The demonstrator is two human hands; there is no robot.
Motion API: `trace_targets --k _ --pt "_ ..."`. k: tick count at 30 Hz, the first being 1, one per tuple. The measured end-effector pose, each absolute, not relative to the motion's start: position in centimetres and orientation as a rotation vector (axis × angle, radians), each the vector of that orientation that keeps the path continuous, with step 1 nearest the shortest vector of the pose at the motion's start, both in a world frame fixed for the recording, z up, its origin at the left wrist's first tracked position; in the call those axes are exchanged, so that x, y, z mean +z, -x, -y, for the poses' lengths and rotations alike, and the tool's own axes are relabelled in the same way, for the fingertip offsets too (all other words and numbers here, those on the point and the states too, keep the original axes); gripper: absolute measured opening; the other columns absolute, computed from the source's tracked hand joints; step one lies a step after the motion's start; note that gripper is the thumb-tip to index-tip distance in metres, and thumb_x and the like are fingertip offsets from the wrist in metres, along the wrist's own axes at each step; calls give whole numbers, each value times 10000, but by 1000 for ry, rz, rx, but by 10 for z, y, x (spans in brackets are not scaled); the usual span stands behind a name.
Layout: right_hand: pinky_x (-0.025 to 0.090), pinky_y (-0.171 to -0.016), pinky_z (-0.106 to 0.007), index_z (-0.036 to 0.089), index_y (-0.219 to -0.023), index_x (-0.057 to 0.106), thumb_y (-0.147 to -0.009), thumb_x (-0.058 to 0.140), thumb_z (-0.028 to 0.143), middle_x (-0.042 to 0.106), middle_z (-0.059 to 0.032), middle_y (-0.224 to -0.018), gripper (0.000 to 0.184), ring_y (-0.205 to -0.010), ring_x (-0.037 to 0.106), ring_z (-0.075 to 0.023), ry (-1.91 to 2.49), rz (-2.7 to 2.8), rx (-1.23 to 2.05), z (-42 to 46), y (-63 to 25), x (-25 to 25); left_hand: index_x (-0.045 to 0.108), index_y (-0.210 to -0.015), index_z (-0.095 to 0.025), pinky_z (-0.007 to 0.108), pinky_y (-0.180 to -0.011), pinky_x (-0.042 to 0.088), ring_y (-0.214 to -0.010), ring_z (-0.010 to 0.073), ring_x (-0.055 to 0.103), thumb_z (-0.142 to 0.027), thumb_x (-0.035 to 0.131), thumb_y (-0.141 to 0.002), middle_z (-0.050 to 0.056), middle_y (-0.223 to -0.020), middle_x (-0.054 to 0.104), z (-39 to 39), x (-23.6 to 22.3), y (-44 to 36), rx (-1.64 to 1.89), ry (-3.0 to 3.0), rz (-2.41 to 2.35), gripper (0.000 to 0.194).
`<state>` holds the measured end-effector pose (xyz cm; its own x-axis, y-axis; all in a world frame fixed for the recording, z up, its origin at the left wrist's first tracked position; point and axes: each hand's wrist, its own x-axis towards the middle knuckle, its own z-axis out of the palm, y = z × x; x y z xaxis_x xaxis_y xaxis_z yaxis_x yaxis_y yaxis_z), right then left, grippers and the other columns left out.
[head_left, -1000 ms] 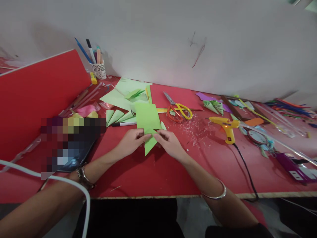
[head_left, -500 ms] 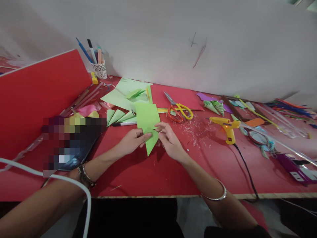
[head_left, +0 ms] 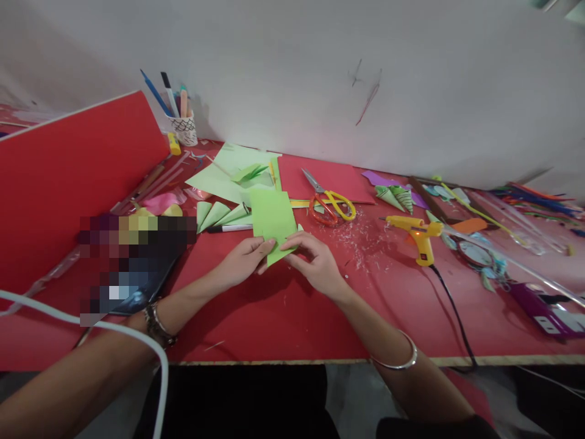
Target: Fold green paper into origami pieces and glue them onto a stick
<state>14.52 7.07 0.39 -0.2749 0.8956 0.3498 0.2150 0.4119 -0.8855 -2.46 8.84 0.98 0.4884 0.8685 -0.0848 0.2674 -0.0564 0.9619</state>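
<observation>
A green sheet of paper [head_left: 271,216] lies on the red table [head_left: 283,317] in front of me. My left hand [head_left: 242,262] pinches its near left edge with closed fingers. My right hand [head_left: 313,262] pinches the folded near corner from the right, thumb and fingers pressed on the paper. The lower point of the paper is folded up under my fingers. Several folded light-green paper cones [head_left: 219,214] and a black marker [head_left: 228,228] lie just left of the sheet.
Orange-and-yellow scissors [head_left: 329,201] lie behind my right hand. A yellow glue gun [head_left: 418,235] with a black cord stands to the right. A pen cup [head_left: 181,125] sits at the back left, a red board [head_left: 73,177] leans at left. Paper scraps and sticks crowd the far right.
The paper's lower point, hanging down below my hands before, has been folded up. My right hand has shifted onto the fold; my left hand has kept its hold.
</observation>
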Motion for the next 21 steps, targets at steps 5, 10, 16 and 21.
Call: trace_targets --k 5,10,16,21 --pt "405 -584 -220 173 -641 543 -748 575 238 546 12 -665 129 -624 505 -91 1021 1583 977 -71 -144 5 457 -648 -157 199 -484 355 -453 82 411 -374 286 -831 -37 -480 459 -84 17 22 599 -1622 -887 332" --pt "376 -499 -207 172 -640 516 -739 587 318 539 28 -571 190 -514 466 -75 1094 1521 1092 -70 -143 5 471 -715 -149 208 -499 372 -483 91 431 -293 301 -804 -21 -531 496 -80 20 22 588 -1623 -843 240" --pt "349 -448 -199 183 -688 472 -737 576 375 520 42 -543 224 -466 443 -67 1127 1522 1151 -69 -142 3 472 -612 -147 194 -507 354 -510 84 443 -282 383 -792 -25 -552 489 -81 14 24 570 -1778 -794 241" --pt "383 -511 -207 192 -779 444 -756 565 322 512 50 -588 179 -529 510 -76 1070 1523 1158 -69 -140 2 477 -558 -144 186 -514 339 -504 82 452 -362 379 -838 -27 -518 499 -82 12 22 577 -1884 -867 369"
